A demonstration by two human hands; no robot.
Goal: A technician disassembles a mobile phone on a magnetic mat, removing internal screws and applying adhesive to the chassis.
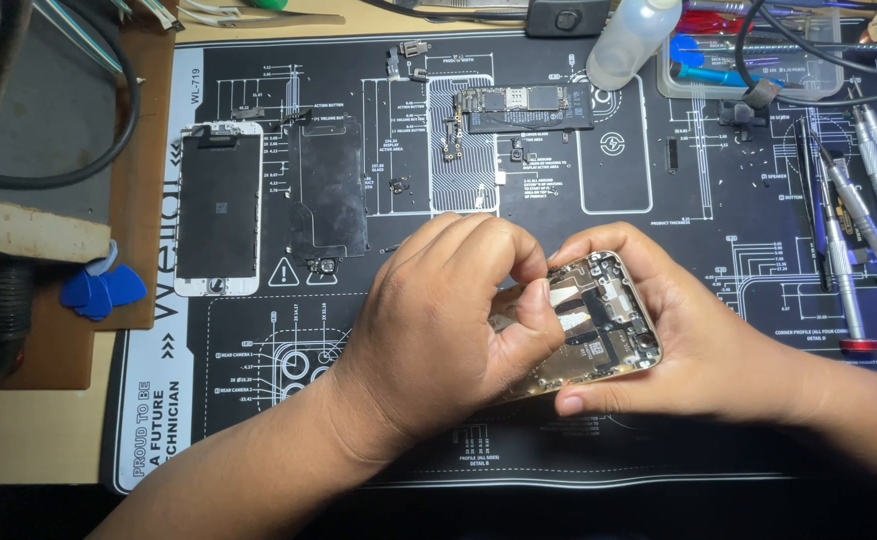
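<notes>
My right hand [698,340] cradles an opened gold phone housing [598,330] from below and the right, tilted above the black repair mat [558,200]. My left hand [448,330] covers the housing's left part, with thumb and forefinger pinched on something small inside it; what they pinch is hidden. A detached white-framed phone screen [218,208] lies face down at the mat's left. Beside it lies a dark metal shield plate [328,190]. A logic board [523,105] with small parts rests at the mat's top centre.
Several screwdrivers [858,220] lie at the right edge. A translucent squeeze bottle [628,40] and a clear tray of tools [738,60] stand at the top right. Blue plastic picks [101,288] sit left of the mat. Black cables [78,150] loop at the upper left.
</notes>
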